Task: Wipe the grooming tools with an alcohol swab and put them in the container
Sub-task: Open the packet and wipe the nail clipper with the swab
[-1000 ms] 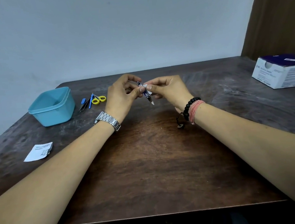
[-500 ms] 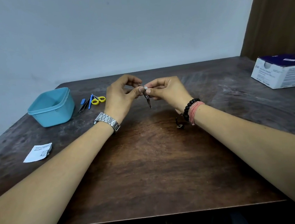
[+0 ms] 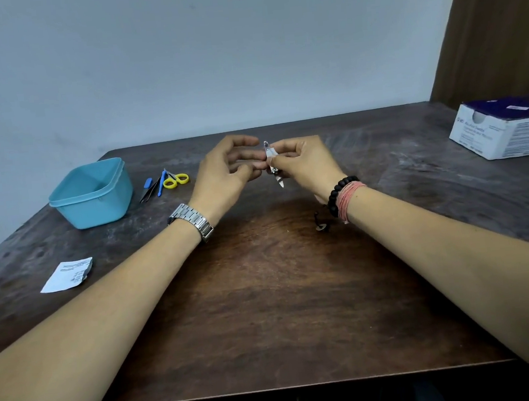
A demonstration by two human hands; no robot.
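- Head view: the left hand (image 3: pixel 222 175) has let go, fingers loosely spread beside the nail clipper (image 3: pixel 273 164).
- Right hand (image 3: pixel 304 161) pinches it upright with the swab.

Soft, even, dim indoor light leaves faint shadows under the forearms on the table (image 3: pixel 265 296). Wide-angle distortion bends its edges; near it, print stays unreadable

A dark wooden table (image 3: pixel 281 294) with a worn, scuffed top carries everything. At its far left stands an open light-blue container (image 3: pixel 91 193). Just right of it lie yellow-handled scissors (image 3: pixel 176 180), a blue tool (image 3: pixel 160 184) and dark tweezers (image 3: pixel 148 193). A torn white wrapper (image 3: pixel 66 275) lies near left. A white and purple box (image 3: pixel 506 131) sits far right.
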